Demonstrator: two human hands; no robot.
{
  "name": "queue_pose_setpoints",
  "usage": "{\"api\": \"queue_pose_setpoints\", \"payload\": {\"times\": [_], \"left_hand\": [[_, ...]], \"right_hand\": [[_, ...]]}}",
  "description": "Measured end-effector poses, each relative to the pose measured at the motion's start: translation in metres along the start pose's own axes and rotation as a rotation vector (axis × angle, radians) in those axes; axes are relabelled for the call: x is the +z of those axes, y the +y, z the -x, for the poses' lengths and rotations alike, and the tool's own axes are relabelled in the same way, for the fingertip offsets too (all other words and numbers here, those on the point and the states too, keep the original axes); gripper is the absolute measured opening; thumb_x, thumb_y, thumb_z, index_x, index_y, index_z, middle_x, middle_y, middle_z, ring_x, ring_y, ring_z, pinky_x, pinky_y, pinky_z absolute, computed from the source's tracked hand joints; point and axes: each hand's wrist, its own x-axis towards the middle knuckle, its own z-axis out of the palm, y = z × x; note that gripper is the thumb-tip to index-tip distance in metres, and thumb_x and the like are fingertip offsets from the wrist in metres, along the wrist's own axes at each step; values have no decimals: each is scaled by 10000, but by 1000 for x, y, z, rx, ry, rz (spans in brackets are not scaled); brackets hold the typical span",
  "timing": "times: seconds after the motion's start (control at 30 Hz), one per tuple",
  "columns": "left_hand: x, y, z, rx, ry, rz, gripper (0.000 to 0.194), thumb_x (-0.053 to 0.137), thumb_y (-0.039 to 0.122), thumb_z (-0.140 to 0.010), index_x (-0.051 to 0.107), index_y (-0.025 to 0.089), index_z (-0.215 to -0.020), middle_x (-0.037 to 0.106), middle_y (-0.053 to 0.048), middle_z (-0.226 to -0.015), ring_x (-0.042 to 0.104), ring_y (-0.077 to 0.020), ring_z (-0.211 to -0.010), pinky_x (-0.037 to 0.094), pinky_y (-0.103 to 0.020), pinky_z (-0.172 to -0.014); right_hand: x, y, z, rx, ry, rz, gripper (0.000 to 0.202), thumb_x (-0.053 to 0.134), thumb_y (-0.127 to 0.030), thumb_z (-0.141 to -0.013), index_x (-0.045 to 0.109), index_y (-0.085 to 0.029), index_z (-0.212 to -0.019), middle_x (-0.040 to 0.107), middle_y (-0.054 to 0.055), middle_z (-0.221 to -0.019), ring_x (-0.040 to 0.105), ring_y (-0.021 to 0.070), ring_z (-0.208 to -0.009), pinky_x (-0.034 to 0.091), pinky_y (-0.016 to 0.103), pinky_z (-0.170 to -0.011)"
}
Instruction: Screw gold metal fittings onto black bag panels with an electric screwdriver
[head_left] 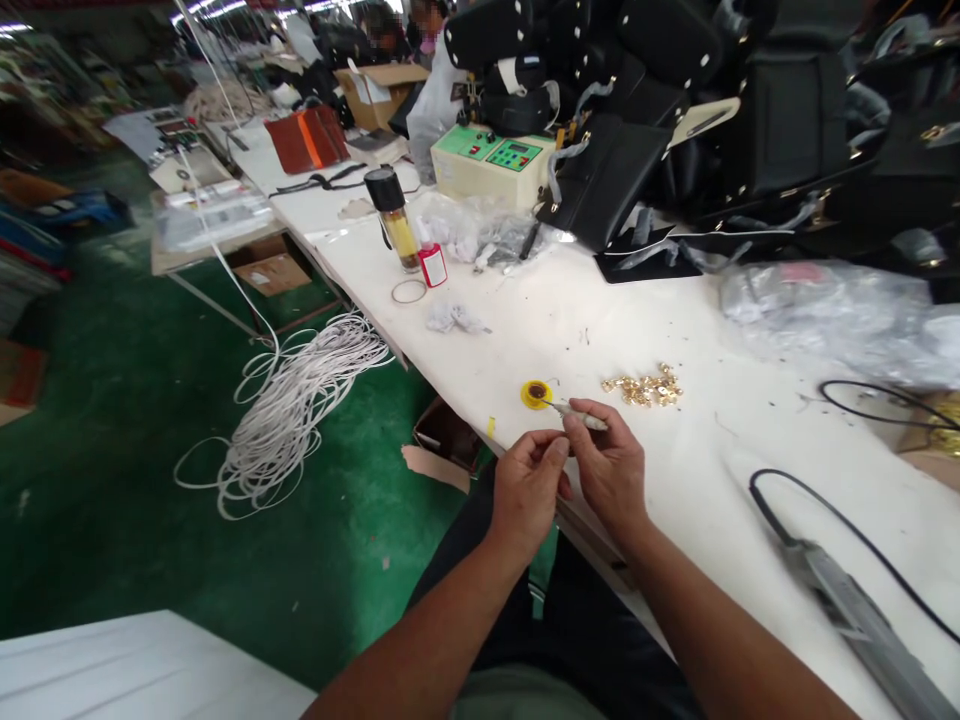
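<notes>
In our right hand (611, 470) we grip a slim pointed tool (594, 420), its tip at the rim of a small, dark-filled yellow dish (526, 398) on the worktop (525, 335). Our left hand (527, 487) has its fingers pinched together just beside the right; whether it holds anything, we cannot tell. Gold-coloured pieces (651, 388) lie scattered near the dish.

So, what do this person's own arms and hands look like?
The left hand and right hand are ordinary human hands, ungloved. Both forearms are bare, with no sleeve in view, and neither wrist shows a watch or bracelet.
</notes>
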Motion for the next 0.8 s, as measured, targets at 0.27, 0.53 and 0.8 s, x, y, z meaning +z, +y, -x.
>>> {"api": "queue_pose_setpoints", "payload": {"times": [0.27, 0.53, 0.8], "left_hand": [[4, 9, -2, -169, -16, 192, 447, 867, 495, -750, 715, 139, -976, 704, -6, -806, 491, -35, -447, 201, -172, -388], [-2, 14, -4, -129, 56, 72, 295, 799, 405, -791, 715, 163, -937, 702, 4, -772, 495, -34, -451, 305, -175, -441], [-30, 8, -21, 357, 43, -520, 153, 640, 294, -975, 740, 215, -1059, 750, -31, -917, 691, -157, -792, 553, -298, -757]], "right_hand": [[-2, -4, 2, 89, -34, -66, 436, 796, -537, -845, 731, -210, -1127, 760, 42, -868, 687, 193, -706, 575, 314, -641], [-8, -1, -7, 51, -1, 34, 447, 788, -534, -860, 740, -209, -1163, 735, 18, -773, 671, 181, -693, 557, 312, -669], [-6, 6, -42, 82, -167, 161, 505, 746, -580, -865, 748, -181, -1175, 704, 13, -671, 652, 186, -630, 538, 316, -648]]}}
